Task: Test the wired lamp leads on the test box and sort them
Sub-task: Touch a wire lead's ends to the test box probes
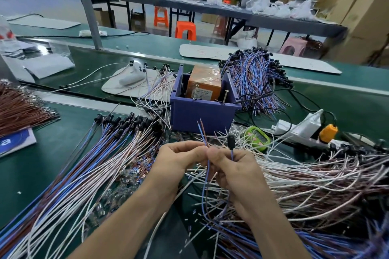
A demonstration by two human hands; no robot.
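Observation:
Both hands meet just in front of the purple test box (202,109), which holds an orange block and two upright metal pins. My left hand (179,157) pinches the blue and brown wire ends of one lamp lead (207,174); the stripped tips point up toward the box. My right hand (233,168) grips the same lead lower down, with its black lamp head (231,142) sticking up above the fingers. A row of leads with black heads (88,164) lies to the left. A tangled heap of leads (315,185) lies to the right.
Another bundle of blue and brown leads (256,75) lies behind the box. A white power strip (303,130) with an orange plug and a green timer (257,137) sit to the right. A brown wire bundle (19,107) lies far left. Cut insulation bits litter the green mat.

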